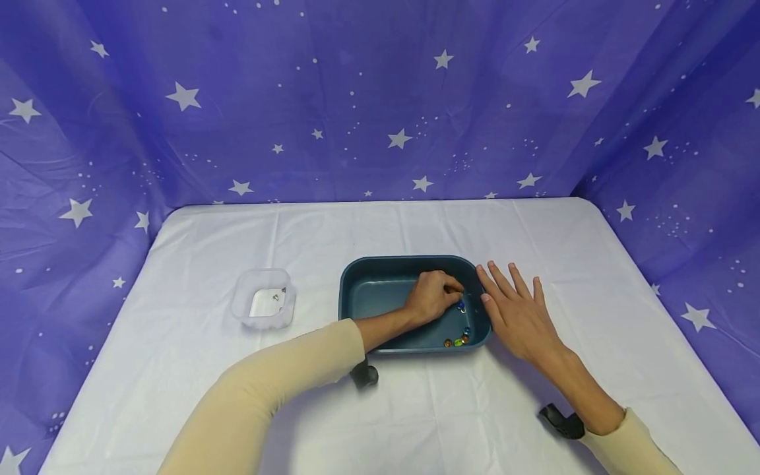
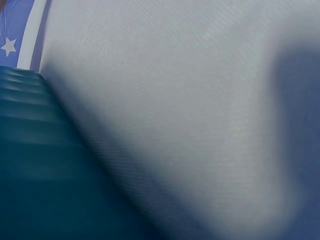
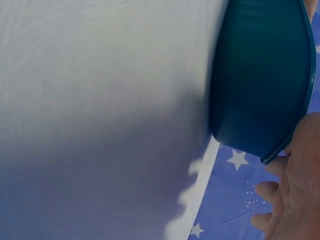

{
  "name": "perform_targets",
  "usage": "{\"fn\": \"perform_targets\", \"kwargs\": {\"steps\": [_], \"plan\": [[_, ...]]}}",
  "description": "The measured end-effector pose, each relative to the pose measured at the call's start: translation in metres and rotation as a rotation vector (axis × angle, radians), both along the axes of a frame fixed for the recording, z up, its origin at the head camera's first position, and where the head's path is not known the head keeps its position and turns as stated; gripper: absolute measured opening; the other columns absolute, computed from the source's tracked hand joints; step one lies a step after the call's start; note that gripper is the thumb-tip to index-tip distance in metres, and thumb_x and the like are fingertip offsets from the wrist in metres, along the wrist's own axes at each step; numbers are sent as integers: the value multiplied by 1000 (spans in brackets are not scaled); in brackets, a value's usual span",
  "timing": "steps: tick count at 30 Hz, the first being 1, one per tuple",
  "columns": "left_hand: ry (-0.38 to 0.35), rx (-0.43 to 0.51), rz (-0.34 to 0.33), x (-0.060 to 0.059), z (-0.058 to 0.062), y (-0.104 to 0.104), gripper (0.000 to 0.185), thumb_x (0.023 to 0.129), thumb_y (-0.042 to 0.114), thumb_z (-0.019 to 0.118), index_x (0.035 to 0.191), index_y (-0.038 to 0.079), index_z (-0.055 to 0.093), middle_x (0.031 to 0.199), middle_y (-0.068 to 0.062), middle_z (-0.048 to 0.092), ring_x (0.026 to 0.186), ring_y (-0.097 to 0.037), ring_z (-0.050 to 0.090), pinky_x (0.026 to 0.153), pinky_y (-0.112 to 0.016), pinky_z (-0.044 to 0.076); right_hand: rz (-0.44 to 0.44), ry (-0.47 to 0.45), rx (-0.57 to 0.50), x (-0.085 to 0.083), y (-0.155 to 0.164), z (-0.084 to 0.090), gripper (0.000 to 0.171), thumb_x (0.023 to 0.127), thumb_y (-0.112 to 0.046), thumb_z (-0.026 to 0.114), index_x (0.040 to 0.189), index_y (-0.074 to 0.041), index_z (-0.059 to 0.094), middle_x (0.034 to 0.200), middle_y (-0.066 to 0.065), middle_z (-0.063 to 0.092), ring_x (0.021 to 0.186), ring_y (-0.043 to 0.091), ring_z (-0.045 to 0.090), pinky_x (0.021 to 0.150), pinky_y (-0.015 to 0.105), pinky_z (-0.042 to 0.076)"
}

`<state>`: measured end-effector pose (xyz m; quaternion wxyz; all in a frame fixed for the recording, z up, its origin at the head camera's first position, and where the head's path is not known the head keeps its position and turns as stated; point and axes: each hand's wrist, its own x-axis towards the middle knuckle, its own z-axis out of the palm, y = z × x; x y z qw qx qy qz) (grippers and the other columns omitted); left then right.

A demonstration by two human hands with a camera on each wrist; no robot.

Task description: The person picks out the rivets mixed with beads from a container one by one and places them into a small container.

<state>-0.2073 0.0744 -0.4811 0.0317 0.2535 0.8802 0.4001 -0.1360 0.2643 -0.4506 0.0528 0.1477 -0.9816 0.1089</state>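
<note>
A dark teal tray (image 1: 356, 280) sits mid-table on the white cloth. Several coloured marbles (image 1: 457, 341) lie in its near right corner, and a blue marble (image 1: 460, 305) lies a little farther in. My left hand (image 1: 433, 297) reaches into the tray with its fingers bunched just above the blue marble; whether they pinch anything is hidden. My right hand (image 1: 515, 310) lies flat with straight fingers against the tray's right rim, holding nothing. The left wrist view shows only the tray's outer wall (image 2: 30, 160) and cloth. In the right wrist view, the tray wall (image 3: 260, 75) stands beside my right fingers (image 3: 295, 200).
A small clear plastic container (image 1: 264, 298) stands on the cloth left of the tray, with a tiny item inside. Blue star-print fabric (image 1: 380, 99) walls the table at the back and both sides. A white cloth (image 1: 415, 415) covers the table.
</note>
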Motion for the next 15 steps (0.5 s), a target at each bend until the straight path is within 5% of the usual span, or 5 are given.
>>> {"fn": "perform_targets", "kwargs": {"steps": [15], "plan": [[-27, 32, 6, 0, 3, 0, 9, 90, 13, 76, 97, 11, 80, 88, 3, 69, 80, -4, 61, 68, -14, 47, 9, 12, -20, 0, 0, -2, 52, 110, -34, 32, 158, -16, 30, 161, 12, 27, 148, 42, 14, 108, 74, 7]]}}
